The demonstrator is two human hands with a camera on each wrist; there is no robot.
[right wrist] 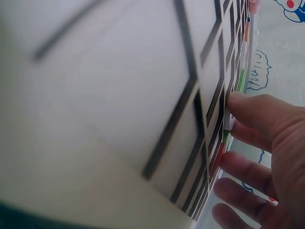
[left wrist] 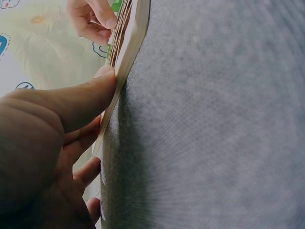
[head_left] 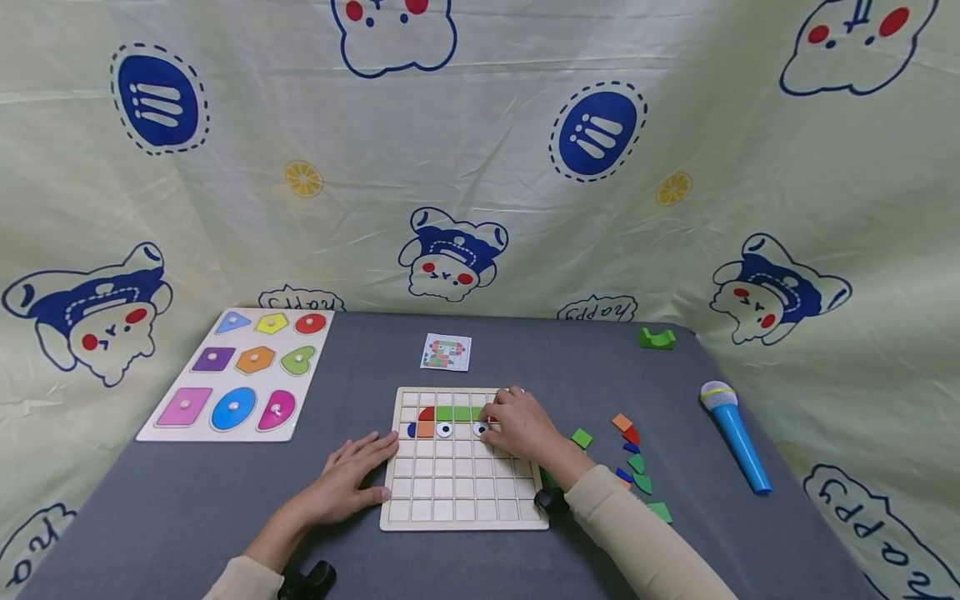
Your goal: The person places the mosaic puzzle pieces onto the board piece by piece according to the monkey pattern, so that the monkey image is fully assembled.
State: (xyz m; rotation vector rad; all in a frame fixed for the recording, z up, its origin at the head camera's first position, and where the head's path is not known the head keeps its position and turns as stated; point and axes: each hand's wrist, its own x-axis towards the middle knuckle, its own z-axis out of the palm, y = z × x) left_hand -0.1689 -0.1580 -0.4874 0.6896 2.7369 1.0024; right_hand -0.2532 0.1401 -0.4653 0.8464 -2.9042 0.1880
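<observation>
A wooden grid board (head_left: 465, 487) lies in the middle of the table. Along its upper rows are red, green, orange and blue pieces and a white eye tile (head_left: 444, 430). My right hand (head_left: 525, 425) reaches over the upper right of the board, and its thumb and index finger pinch a second eye tile (head_left: 480, 428). In the right wrist view this white tile (right wrist: 228, 120) shows between thumb and index finger at the grid. My left hand (head_left: 348, 479) rests at the board's left edge, its thumb (left wrist: 97, 93) touching the rim and its fingers extended.
Several loose coloured pieces (head_left: 642, 483) are scattered right of the board. A picture card (head_left: 446, 352) lies behind it. A shape puzzle (head_left: 306, 375) stands at the left, a blue toy microphone (head_left: 741, 442) at the right, and a green curved block (head_left: 657, 339) at the back right.
</observation>
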